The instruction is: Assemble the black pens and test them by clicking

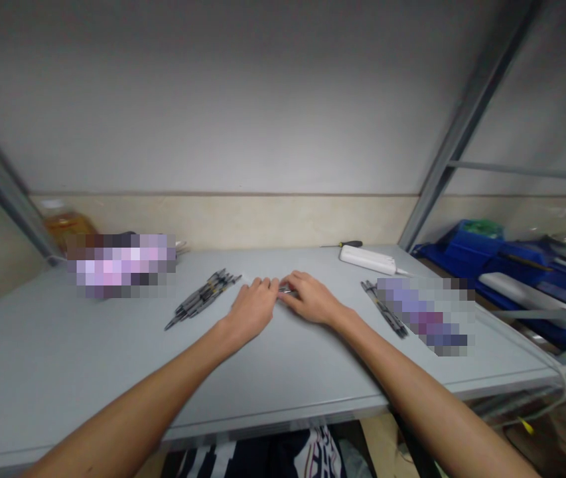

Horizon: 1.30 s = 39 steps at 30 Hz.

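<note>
My left hand (257, 307) and my right hand (310, 297) meet over the middle of the table. Between them a slim grey pen (287, 290) shows only in part, most of it covered by fingers. The left fingers curl closed around one end, while the right thumb and fingers pinch the other. A pile of grey pens (202, 297) lies just left of my left hand. Several more pens (386, 309) lie side by side to the right of my right hand.
A white power strip (367, 259) and a screwdriver (352, 244) lie at the back right of the grey table (273, 378). Blurred-out items flank both pen groups. A bottle (66, 222) stands back left. Blue trays (472, 242) sit beyond the right edge, by metal posts.
</note>
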Motion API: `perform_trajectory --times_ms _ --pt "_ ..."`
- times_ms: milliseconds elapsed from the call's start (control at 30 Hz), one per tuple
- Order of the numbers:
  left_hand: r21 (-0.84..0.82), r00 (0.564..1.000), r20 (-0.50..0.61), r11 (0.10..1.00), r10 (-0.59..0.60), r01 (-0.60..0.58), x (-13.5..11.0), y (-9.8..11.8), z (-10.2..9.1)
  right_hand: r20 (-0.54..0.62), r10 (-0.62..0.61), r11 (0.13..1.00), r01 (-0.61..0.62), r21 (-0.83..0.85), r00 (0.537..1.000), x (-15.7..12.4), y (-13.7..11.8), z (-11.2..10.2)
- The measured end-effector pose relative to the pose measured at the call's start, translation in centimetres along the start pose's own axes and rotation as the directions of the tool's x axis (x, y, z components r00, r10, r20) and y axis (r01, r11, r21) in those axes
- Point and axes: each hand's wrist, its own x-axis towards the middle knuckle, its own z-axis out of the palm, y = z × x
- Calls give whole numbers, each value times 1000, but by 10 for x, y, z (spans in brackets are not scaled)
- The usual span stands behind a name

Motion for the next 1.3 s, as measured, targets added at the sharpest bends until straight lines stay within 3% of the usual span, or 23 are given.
perform_trajectory --times_ms 133,267,367,433,600,700,767,900,967,1033,1133,1233,1300 --pt "-84 994 -77 993 79 -86 2 2 -5 66 -18 980 5 199 998 3 3 -3" --pt "-144 985 -163 987 52 -76 5 -10 -12 -30 88 934 -72 351 996 5 17 -16" --pt "-134 975 -211 987 64 -93 8 -21 -13 -7 179 901 -161 403 984 4 29 -25" --pt "-88 971 -218 989 95 -116 10 -24 -12 18 176 920 -171 354 984 2 32 -27" --pt "48 966 -213 989 148 -141 11 -16 -9 43 16 996 -20 89 999 -2 20 -17" --pt "82 960 -235 987 152 -137 10 -10 -10 -5 134 986 -134 -94 991 -1 10 -9" --pt "111 950 -249 980 190 -167 9 -7 -12 -28 204 973 -206 -108 979 1 6 -7" --pt "178 924 -236 948 301 -263 10 -2 -13 122 164 954 -189 232 979 3 5 -12" --pt "207 920 -237 941 312 -266 12 -1 -11 262 123 876 -229 425 957 3 4 -16" --pt "231 917 -255 940 307 -251 14 -1 -7 382 105 811 -302 501 918 1 2 -17" --pt "237 919 -266 944 290 -230 17 -2 0 391 134 861 -303 408 910 0 -4 -13" --pt "196 939 -240 960 247 -202 19 -2 7 237 195 966 -228 121 952 0 -11 -4" --pt "150 960 -218 978 175 -144 20 -1 9 122 241 968 -229 -107 963 -1 -15 0"
